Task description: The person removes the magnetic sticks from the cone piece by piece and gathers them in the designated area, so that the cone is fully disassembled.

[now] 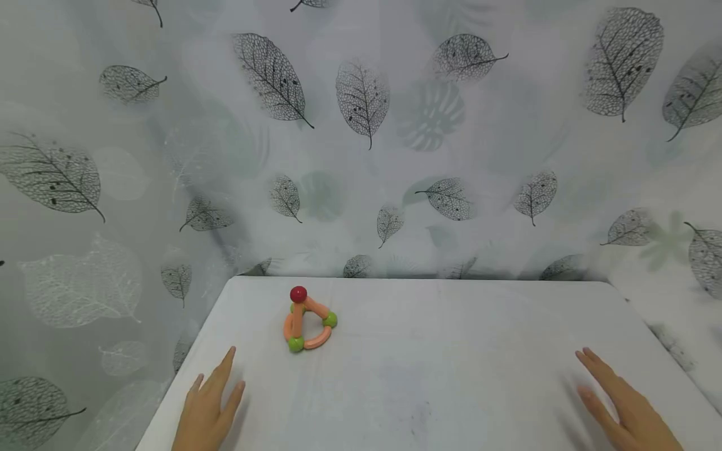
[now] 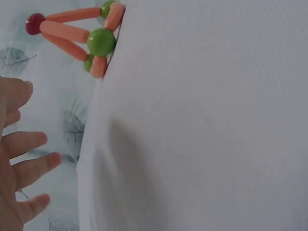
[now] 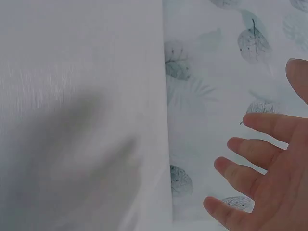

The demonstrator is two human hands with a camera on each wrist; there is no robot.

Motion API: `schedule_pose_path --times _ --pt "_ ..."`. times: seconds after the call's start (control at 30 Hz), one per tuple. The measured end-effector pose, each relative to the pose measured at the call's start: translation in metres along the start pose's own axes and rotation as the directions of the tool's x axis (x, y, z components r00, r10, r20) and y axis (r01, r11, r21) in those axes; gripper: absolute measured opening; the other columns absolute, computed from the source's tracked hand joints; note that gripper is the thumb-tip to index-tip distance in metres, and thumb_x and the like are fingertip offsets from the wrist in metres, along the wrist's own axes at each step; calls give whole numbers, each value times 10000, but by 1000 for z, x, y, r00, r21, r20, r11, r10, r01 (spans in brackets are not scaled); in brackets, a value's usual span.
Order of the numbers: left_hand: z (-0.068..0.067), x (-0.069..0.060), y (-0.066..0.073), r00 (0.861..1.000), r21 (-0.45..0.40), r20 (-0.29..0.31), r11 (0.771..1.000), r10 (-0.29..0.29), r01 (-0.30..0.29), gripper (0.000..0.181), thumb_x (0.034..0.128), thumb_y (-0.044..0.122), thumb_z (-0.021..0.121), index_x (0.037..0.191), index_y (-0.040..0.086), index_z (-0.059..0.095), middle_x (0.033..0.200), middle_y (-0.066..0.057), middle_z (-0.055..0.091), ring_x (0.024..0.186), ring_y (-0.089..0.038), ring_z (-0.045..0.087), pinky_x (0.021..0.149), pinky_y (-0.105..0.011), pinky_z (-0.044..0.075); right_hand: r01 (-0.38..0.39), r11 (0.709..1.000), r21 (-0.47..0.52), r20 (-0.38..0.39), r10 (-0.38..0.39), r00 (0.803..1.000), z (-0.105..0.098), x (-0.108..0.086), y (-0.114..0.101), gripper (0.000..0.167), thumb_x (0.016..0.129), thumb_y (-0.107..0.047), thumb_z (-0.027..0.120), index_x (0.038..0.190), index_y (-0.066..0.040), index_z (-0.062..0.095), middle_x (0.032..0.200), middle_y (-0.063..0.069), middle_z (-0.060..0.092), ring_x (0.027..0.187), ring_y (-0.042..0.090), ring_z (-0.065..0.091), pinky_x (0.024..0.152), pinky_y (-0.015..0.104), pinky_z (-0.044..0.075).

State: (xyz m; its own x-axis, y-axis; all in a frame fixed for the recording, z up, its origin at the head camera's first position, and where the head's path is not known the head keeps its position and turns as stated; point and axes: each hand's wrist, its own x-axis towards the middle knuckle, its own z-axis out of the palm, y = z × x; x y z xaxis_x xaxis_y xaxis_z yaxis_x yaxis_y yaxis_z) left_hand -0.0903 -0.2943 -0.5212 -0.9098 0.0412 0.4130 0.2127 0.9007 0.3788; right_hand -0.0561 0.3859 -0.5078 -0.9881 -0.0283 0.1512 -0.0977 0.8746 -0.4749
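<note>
A small pyramid frame of orange rods (image 1: 298, 316) stands at the far left of the white table. Green balls (image 1: 296, 344) join its base corners, and a red ball (image 1: 298, 294) tops it; the left wrist view shows its green ball (image 2: 101, 42) and red ball (image 2: 35, 24) from the side. My left hand (image 1: 207, 404) is over the table's left part, nearer me than the frame and apart from it, fingers spread. Over the right part, my right hand (image 1: 628, 404) hovers with fingers extended. In the right wrist view that hand (image 3: 274, 168) holds nothing.
The white table (image 1: 429, 351) has its far edge against a leaf-patterned curtain (image 1: 361, 163). More of the curtain (image 1: 84, 263) hangs along the left side. Shadows of the hands fall on the tabletop.
</note>
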Motion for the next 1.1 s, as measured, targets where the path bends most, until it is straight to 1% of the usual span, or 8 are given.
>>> schedule_pose_path --times 0.13,0.2,0.37,0.5,0.6,0.67,0.77,1.1 --pt "10 10 12 994 -151 -3 983 -105 104 622 1021 134 654 1590 83 406 1435 -213 636 1214 -480 650 968 -728 465 -35 995 97 -30 38 999 7 -3 -13 542 1114 -300 493 1634 -323 342 1577 -396 249 1152 -430 113 950 -16 270" --pt "14 17 19 986 -243 33 956 -162 165 579 1048 144 619 1584 83 409 1461 -169 629 1263 -421 627 995 -676 481 -37 986 163 -24 41 999 9 -5 -25 494 1122 -279 467 1609 -330 399 1500 -460 335 1155 -423 196 808 -24 249" --pt "26 34 34 945 -428 139 842 -298 328 529 1084 177 560 1586 117 402 1535 -83 577 1378 -262 527 1103 -537 460 100 924 368 -57 -84 995 19 -5 -54 447 1132 -115 363 1565 -141 472 1479 -268 555 1273 -240 466 914 1 400" --pt "38 50 39 914 -552 176 732 -365 399 524 1074 153 571 1577 136 424 1566 -77 539 1434 -216 471 1130 -429 441 246 775 582 -89 -241 967 34 4 -67 461 1110 20 273 1541 31 436 1552 -44 565 1360 -28 565 1017 91 468" --pt "50 61 41 905 -593 178 693 -386 411 541 1065 152 585 1581 136 424 1584 -85 515 1466 -247 438 1119 -294 431 289 623 727 -102 -319 942 47 10 -72 474 1096 66 211 1537 107 383 1584 74 527 1410 77 559 1065 145 476" --pt "58 65 42 903 -588 175 694 -393 416 560 1056 160 605 1585 141 424 1587 -76 512 1466 -261 436 1096 -268 442 294 527 797 -106 -358 928 55 13 -76 478 1091 80 178 1533 148 346 1593 132 506 1428 137 554 1086 179 481" --pt "71 68 45 913 -571 155 720 -378 395 571 1046 155 625 1581 118 430 1568 -108 529 1432 -314 465 1104 -411 464 226 453 862 -62 -349 935 63 15 -85 482 1108 40 153 1547 137 325 1599 79 508 1432 148 553 1099 201 482" --pt "86 67 53 930 -477 63 808 -361 346 459 1001 108 691 1446 79 583 1325 -138 693 1213 -313 612 1021 -504 491 132 426 895 5 -306 952 82 17 -112 476 1136 -47 174 1556 98 345 1576 55 538 1410 166 577 1095 237 501"
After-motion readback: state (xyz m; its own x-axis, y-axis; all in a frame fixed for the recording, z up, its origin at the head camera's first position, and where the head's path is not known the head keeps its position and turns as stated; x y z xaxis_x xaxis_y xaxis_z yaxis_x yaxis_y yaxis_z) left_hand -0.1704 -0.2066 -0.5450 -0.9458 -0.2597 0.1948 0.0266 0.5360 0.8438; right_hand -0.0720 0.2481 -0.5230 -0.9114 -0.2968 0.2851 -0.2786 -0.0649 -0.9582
